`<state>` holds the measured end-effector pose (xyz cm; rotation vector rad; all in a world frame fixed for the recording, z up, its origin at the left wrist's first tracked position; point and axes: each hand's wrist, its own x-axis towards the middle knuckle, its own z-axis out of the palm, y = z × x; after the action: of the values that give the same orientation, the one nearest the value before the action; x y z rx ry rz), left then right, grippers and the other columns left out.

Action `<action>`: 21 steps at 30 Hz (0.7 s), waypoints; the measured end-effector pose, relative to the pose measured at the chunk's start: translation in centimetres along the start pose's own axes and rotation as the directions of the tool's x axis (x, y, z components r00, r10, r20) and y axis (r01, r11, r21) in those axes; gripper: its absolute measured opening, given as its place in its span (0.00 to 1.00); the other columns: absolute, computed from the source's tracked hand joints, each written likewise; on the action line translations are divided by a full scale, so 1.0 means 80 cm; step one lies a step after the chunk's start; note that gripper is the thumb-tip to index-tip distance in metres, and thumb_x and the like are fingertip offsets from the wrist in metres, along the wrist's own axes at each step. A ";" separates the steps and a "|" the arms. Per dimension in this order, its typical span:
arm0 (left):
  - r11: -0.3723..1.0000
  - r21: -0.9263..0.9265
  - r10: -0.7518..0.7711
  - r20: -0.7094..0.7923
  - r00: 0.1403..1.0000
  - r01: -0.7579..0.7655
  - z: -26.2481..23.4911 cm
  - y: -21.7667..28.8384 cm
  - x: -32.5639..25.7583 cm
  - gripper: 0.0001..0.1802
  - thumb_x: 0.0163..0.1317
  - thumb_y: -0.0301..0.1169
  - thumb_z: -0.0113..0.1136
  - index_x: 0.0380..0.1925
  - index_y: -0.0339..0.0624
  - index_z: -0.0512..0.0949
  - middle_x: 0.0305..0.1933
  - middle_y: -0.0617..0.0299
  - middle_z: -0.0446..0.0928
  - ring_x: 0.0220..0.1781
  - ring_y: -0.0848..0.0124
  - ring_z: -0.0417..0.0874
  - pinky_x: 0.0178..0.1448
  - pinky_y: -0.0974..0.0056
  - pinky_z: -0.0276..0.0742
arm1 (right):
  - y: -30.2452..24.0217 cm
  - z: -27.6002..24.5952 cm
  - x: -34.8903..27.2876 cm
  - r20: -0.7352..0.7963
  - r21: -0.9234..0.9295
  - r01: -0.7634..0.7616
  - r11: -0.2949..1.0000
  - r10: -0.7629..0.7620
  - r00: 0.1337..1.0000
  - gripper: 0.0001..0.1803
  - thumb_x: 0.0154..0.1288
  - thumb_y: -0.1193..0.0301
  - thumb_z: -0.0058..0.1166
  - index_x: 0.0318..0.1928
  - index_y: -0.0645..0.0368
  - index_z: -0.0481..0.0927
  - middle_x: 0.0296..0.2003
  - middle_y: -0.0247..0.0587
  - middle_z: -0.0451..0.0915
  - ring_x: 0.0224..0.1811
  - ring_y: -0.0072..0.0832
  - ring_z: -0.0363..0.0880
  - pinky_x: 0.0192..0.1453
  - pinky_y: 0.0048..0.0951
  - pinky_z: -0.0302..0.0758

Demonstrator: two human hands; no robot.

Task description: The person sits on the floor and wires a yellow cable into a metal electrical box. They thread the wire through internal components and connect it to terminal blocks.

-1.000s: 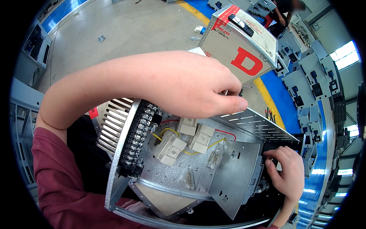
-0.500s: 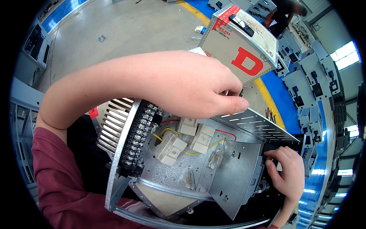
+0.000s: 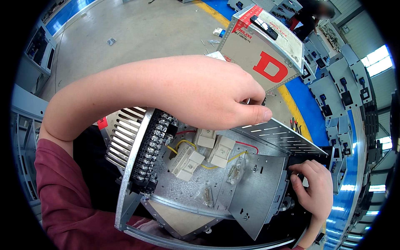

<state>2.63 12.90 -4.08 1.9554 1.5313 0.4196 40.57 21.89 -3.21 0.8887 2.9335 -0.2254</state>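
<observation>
A metal equipment chassis (image 3: pixel 221 196) lies tilted in front of me, open side up. My left hand (image 3: pixel 231 98) reaches across its far side, fingers curled over the upper edge of the slotted side panel (image 3: pixel 287 137) and thumb against it. At the chassis's right end, my right hand (image 3: pixel 314 187) is closed, its curled fingertips against dark parts beside the bent metal plate (image 3: pixel 258 187); what they pinch is hidden. Inside sit several cream fuse holders (image 3: pixel 187 162) joined by yellow and red wires. A black terminal strip (image 3: pixel 152 154) with screws runs along the left wall.
Clear bags of small hardware (image 3: pixel 206 196) lie on the chassis floor. A large box (image 3: pixel 262 54) with a red letter stands beyond, a black phone-like device (image 3: pixel 263 27) on top. Grey cabinet panels (image 3: pixel 333 91) line the right. Another person (image 3: pixel 310 18) bends at the back.
The person at the back has shifted slightly. Both my hands and the chassis keep the same position.
</observation>
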 end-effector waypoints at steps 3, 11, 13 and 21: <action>1.000 0.000 0.003 -0.001 1.000 -0.003 0.000 -0.001 0.000 0.29 0.93 0.55 0.55 0.53 0.38 0.90 0.44 0.46 0.89 0.50 0.46 0.91 0.56 0.45 0.84 | 0.000 0.000 0.000 0.004 0.002 -0.002 1.000 0.002 1.000 0.09 0.71 0.70 0.72 0.48 0.59 0.92 0.38 0.42 0.89 0.44 0.46 0.87 0.49 0.47 0.79; 1.000 0.013 -0.001 -0.005 1.000 0.001 0.000 0.001 0.000 0.29 0.93 0.54 0.55 0.52 0.38 0.89 0.42 0.46 0.88 0.48 0.46 0.91 0.54 0.45 0.84 | 0.000 -0.001 0.000 0.004 -0.006 0.003 1.000 -0.003 1.000 0.09 0.72 0.70 0.72 0.48 0.59 0.92 0.38 0.42 0.88 0.44 0.46 0.87 0.49 0.47 0.79; 1.000 -0.012 -0.023 0.012 1.000 0.023 -0.002 0.002 0.000 0.28 0.93 0.54 0.55 0.52 0.38 0.89 0.41 0.47 0.88 0.46 0.47 0.91 0.53 0.45 0.84 | 0.000 -0.001 0.000 0.003 -0.006 0.011 1.000 -0.011 1.000 0.09 0.72 0.70 0.72 0.48 0.59 0.92 0.38 0.42 0.88 0.44 0.46 0.87 0.49 0.47 0.79; 1.000 0.022 -0.006 -0.015 1.000 0.006 0.001 0.001 -0.002 0.28 0.93 0.54 0.56 0.51 0.39 0.89 0.40 0.48 0.88 0.44 0.49 0.91 0.51 0.46 0.84 | 0.000 -0.001 0.001 0.001 -0.007 0.021 1.000 -0.021 1.000 0.09 0.72 0.70 0.72 0.48 0.59 0.92 0.38 0.41 0.88 0.43 0.47 0.87 0.49 0.47 0.79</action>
<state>2.67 12.73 -4.06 1.9679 1.5569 0.4171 40.53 21.97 -3.14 0.8567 2.9424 -0.2171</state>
